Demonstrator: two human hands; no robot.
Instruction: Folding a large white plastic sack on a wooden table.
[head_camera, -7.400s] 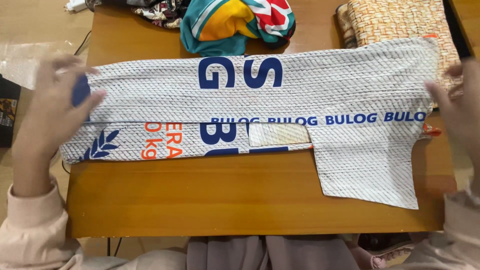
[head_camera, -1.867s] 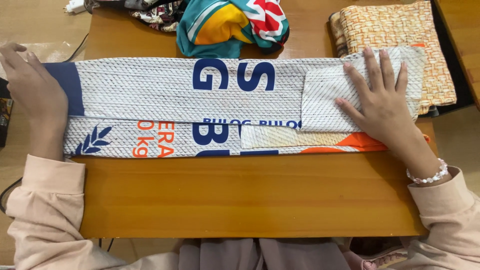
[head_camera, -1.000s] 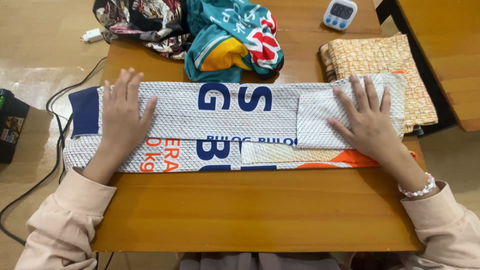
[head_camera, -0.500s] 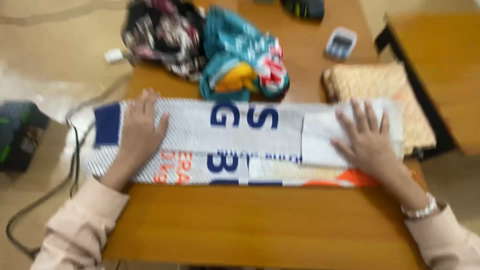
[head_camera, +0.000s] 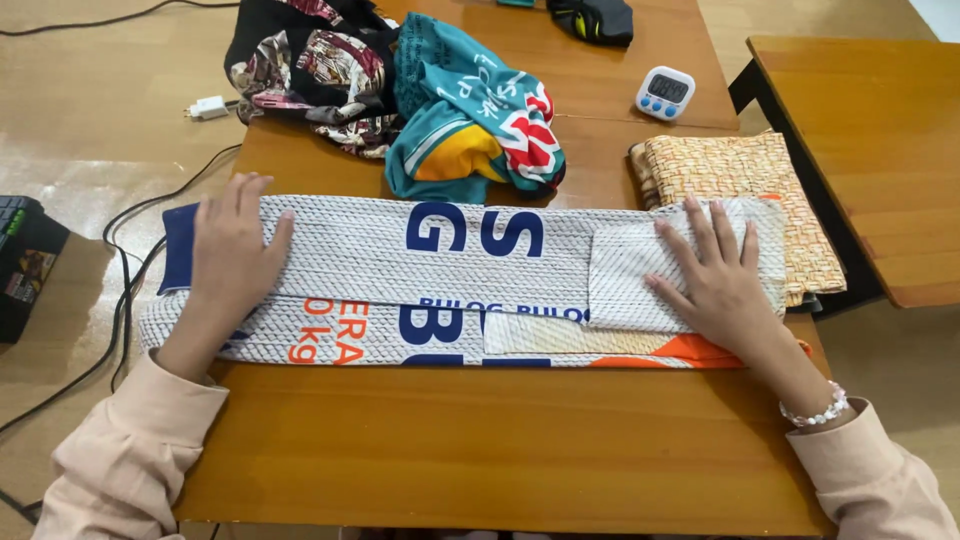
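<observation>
A long white woven garment (head_camera: 440, 275) with blue and orange print lies folded into a narrow strip across the wooden table (head_camera: 500, 450). My left hand (head_camera: 232, 255) lies flat, fingers spread, on its left end beside a dark blue band. My right hand (head_camera: 712, 272) presses flat on a folded-over white flap at its right end. Neither hand grips anything. A bead bracelet circles my right wrist.
A teal, yellow and red shirt (head_camera: 470, 110) and a dark patterned cloth (head_camera: 300, 65) lie bunched behind the strip. A folded orange patterned cloth (head_camera: 745, 165) sits at the right, a small white timer (head_camera: 664, 92) beyond it. Cables (head_camera: 120, 300) trail off the left edge. Another table (head_camera: 870, 140) stands right.
The right flap was folded up onto the strip. My left hand moved from the far left end inward onto the cloth. The view tilted up, showing more of the table's far side.
</observation>
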